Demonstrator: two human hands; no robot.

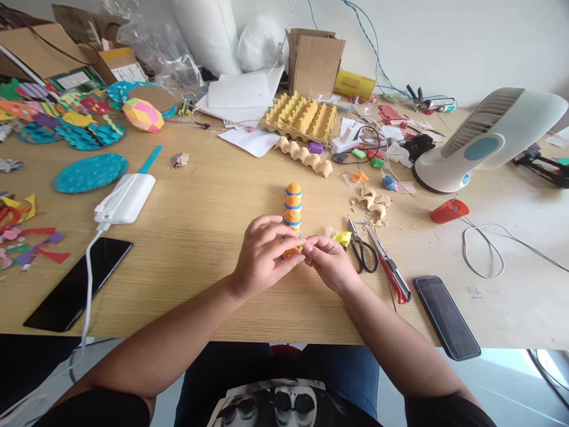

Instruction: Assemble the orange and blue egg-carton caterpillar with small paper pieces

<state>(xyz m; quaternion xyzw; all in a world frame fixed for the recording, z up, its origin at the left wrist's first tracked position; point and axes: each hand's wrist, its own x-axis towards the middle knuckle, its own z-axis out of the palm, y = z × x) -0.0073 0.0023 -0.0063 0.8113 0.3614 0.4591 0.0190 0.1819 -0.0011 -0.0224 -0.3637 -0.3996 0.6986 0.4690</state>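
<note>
A narrow bumpy strip (292, 202), shaped like a row of egg-carton cups, lies on the table pointing away from me. Its humps are orange with blue bands between them. My left hand (265, 252) curves over the near end, thumb and fingers closed around it and hiding part of it. From the right, my right hand (328, 260) meets the left fingertips with thumb and index pinched together. A trace of yellow shows by the fingertips; what the pinch holds is too small to make out. Yellow clay in a wrapper (342, 238) sits just beyond my right hand.
Right of my hands lie black-handled scissors (363, 252), a red utility knife (393, 273) and a phone (447, 317). A white fan (480, 142) stands farther right. Egg trays (300, 118) are at the back. To the left are a power bank (125, 198) and another phone (80, 281).
</note>
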